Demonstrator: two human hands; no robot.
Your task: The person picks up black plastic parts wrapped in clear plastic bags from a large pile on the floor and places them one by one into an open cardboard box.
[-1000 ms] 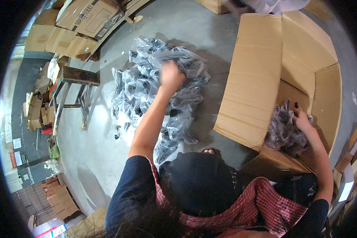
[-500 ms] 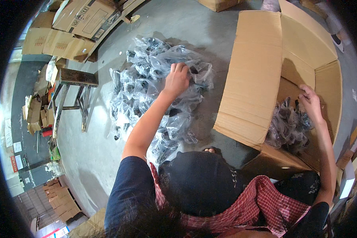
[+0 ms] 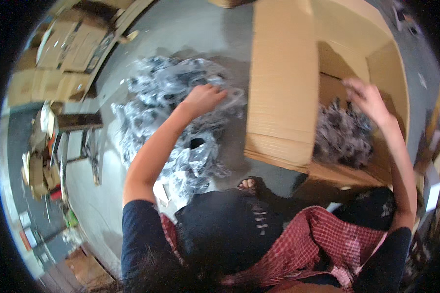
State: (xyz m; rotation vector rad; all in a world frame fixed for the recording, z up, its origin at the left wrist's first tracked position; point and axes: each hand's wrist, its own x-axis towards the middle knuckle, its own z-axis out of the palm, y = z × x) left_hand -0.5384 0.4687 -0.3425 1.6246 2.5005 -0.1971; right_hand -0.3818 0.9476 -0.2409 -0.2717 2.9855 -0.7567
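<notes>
The left hand [image 3: 203,99] has its grip closed on a clear plastic packet [image 3: 232,97] at the 3 o'clock edge of the heap of bagged dark parts [image 3: 166,122] on the concrete floor [image 3: 190,29]. The right hand [image 3: 369,100] hovers with fingers spread, holding nothing, over the bagged parts [image 3: 342,134] inside the open cardboard box [image 3: 281,78], which lies at 3 o'clock of the heap.

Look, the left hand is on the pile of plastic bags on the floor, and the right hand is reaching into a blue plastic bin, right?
Not quite. The right hand reaches into a brown cardboard box, not a blue plastic bin; the head view shows it. The left hand is on the pile of plastic bags on the floor, as you said.
</notes>
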